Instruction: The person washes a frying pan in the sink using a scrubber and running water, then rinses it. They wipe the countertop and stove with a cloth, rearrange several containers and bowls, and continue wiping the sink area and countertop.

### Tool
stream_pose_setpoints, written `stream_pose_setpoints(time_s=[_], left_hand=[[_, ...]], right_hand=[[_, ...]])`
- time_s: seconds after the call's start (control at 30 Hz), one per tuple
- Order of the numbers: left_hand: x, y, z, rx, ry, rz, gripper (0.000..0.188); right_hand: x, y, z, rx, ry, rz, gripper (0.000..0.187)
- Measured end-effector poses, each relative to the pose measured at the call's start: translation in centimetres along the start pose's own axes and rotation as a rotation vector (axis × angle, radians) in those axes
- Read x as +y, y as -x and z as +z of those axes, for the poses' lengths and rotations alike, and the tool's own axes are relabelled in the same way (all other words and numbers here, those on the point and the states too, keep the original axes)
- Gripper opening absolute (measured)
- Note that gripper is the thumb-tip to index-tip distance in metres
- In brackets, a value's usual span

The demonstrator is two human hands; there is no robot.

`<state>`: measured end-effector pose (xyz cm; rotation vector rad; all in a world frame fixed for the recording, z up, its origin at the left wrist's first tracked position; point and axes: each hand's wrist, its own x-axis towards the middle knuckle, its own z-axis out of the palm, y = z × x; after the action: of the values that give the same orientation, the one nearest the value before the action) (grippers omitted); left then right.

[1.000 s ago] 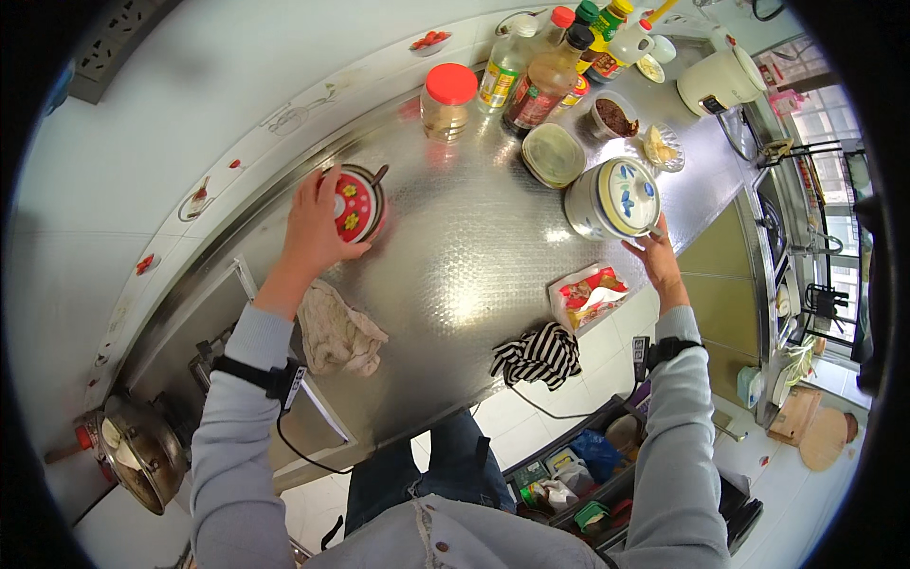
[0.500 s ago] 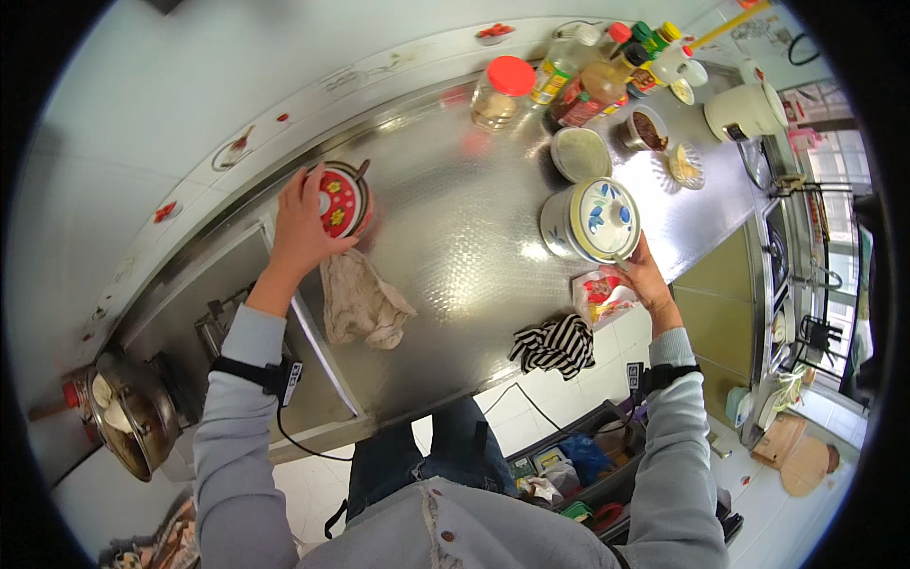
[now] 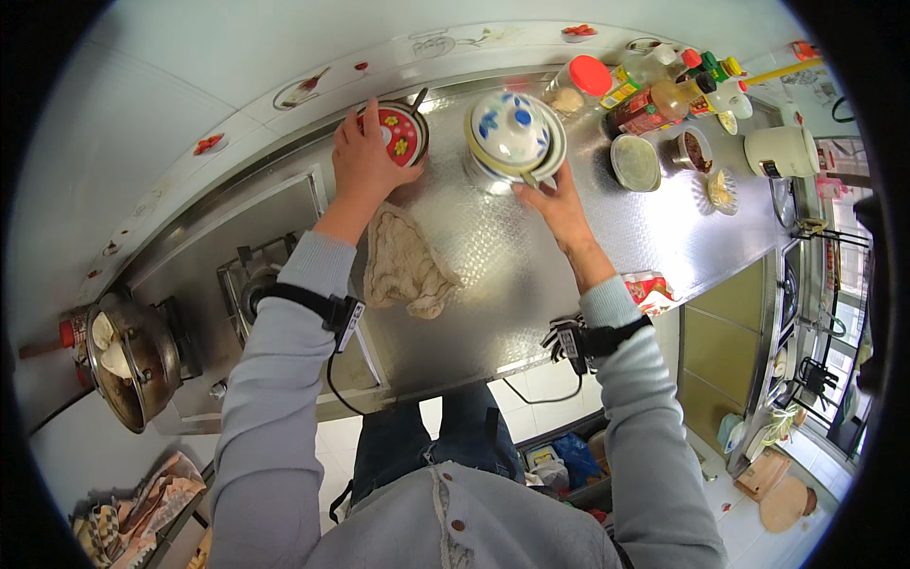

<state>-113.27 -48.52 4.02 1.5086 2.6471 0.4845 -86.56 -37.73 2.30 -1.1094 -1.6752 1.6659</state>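
My left hand point(image 3: 364, 171) is curled round the left side of a small pot with a red lid point(image 3: 400, 142) bearing yellow flowers; a dark spoon handle sticks out at its back. Fingers of my right hand point(image 3: 559, 211) grip the near right side of a white lidded pot point(image 3: 512, 133) painted with blue flowers. Its knobbed lid is on, and it is beside the red-lidded pot, near the wall. Whether its base touches the counter, I cannot tell. A crumpled beige cloth point(image 3: 403, 266) lies just in front of the red-lidded pot.
A red-capped jar point(image 3: 578, 85) and several sauce bottles point(image 3: 654, 104) line the back right. Nearer are a shallow container point(image 3: 635, 163), a bowl of dark sauce point(image 3: 692, 150) and a glass dish point(image 3: 718, 192). At left is a gas stove point(image 3: 251, 275) with a metal pot point(image 3: 133, 365).
My right hand has carried the blue-flowered pot left and back, beside the red-lidded one. My left hand keeps its hold on the red-lidded pot. The whole view has shifted somewhat.
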Motion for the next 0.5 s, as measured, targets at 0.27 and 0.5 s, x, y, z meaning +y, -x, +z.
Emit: stream_pose_setpoints(time_s=[0.27, 0.5], left_hand=[[-1.6, 0.0, -0.4, 0.031, 0.212, -0.008, 0.117], [-3.8, 8.2, -4.3, 0.292, 0.412, -0.075, 0.079]], right_hand=[[0.9, -5.3, 3.7, 0.046, -0.043, -0.08, 0.082], [2.5, 2.9, 10.5, 0.277, 0.582, -0.263, 0.06]])
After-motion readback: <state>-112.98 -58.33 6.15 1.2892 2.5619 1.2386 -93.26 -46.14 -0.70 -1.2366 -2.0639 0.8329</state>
